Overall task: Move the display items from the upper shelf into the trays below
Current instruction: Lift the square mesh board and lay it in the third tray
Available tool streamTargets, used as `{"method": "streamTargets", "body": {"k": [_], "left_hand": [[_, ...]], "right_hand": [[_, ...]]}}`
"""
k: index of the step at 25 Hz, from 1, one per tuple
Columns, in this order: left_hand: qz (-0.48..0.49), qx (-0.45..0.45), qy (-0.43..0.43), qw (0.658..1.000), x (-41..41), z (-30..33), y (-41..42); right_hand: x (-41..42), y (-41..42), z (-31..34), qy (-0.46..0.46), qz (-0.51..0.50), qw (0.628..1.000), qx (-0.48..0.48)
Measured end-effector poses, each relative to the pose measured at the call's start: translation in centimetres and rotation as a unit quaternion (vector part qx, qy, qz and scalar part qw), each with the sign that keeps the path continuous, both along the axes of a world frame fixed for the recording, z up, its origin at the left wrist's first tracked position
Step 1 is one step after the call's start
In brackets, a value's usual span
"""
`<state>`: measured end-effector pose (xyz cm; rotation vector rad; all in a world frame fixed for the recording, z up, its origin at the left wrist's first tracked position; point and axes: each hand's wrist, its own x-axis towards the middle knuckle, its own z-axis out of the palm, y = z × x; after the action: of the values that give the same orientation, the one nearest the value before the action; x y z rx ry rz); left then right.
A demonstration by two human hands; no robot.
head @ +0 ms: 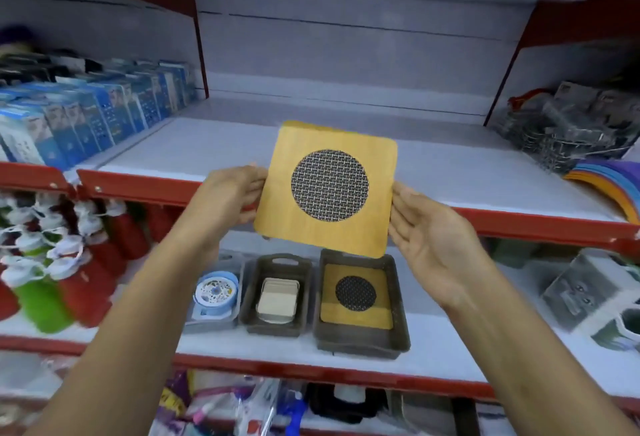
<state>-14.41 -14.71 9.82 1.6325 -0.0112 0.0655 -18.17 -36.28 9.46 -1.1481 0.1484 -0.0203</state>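
Observation:
A square yellow wooden trivet with a round metal mesh centre (pixel 327 190) is held in the air in front of the upper shelf (pixel 214 148). My left hand (pixel 232 198) grips its left edge. My right hand (pixel 429 238) is flat and palm-up against its right edge, fingers apart. On the lower shelf, straight below, a dark grey tray (pixel 360 338) holds a matching trivet (pixel 356 297). Left of it, a smaller dark tray (pixel 275 326) holds pale square coasters (pixel 278 299), and a grey tray (pixel 211 325) holds a round light-blue item (pixel 216 293).
Blue boxes (pixel 86 113) fill the upper shelf's left side. Wire baskets (pixel 568 127) and coloured mats (pixel 609 179) sit at its right. Red and green bottles (pixel 69 262) stand lower left, grey boxes (pixel 595 297) lower right. Red shelf edges (pixel 519 224) run across.

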Motion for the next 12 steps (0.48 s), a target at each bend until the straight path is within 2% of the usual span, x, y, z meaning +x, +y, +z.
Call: {"method": "streamTargets", "body": {"k": [5, 12], "left_hand": [[0.043, -0.003, 0.025, 0.999, -4.4, -4.2, -3.4], [0.010, 0.058, 0.103, 0.993, -6.1, -10.4, -5.4]], "right_hand": [[-4.5, -3.8, -3.7, 0.044, 0.003, 0.999, 0.030], [-6.5, -7.0, -9.8, 0.161, 0.005, 0.986, 0.053]]}}
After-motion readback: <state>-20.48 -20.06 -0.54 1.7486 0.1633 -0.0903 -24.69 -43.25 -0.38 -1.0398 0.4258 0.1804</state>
